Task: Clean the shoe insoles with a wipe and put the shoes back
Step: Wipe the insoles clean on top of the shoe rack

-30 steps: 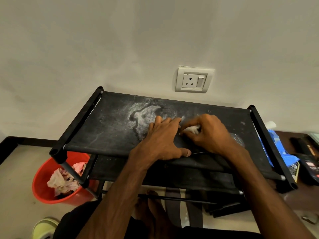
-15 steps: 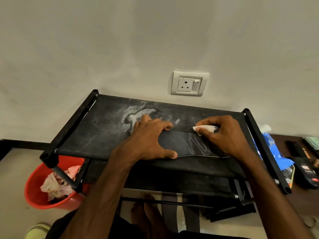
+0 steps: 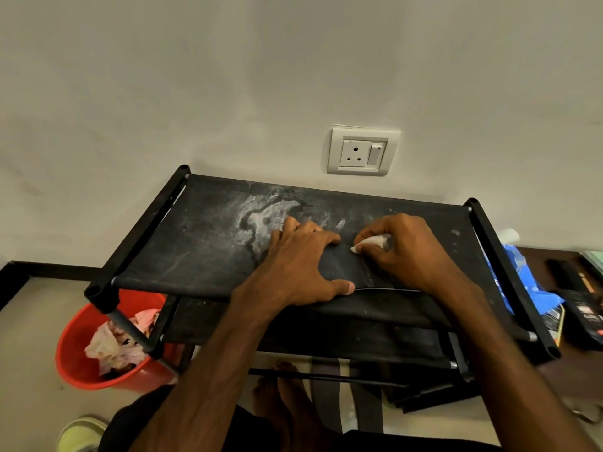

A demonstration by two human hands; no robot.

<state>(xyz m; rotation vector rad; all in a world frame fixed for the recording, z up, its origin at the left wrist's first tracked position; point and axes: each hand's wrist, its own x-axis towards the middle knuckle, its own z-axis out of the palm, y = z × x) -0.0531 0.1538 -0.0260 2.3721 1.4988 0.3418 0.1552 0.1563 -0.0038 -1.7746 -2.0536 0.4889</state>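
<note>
Items counted on inspection:
- one black rack (image 3: 195, 243)
- one dark insole (image 3: 339, 269)
- one white wipe (image 3: 368, 242)
- one red bucket (image 3: 75, 363)
- one wall socket (image 3: 362, 151)
- one blue packet (image 3: 522, 272)
- one pale green shoe (image 3: 78, 432)
- two hands: left hand (image 3: 303, 269), right hand (image 3: 411, 256)
</note>
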